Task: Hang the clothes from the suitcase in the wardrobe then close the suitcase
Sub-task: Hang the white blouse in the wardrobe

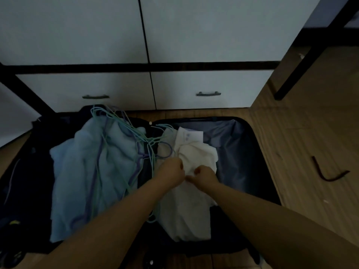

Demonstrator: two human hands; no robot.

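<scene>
Clothes fill the open suitcase on the floor: a white shirt in its right half, a light blue garment in the left, with thin wire hangers tangled across both. The left hand and right hand both pinch the shirt's bunched fabric near the middle. Soft and light, it looks easiest to lift by collar or shoulders. The wardrobe doors beyond the suitcase's far edge are closed.
</scene>
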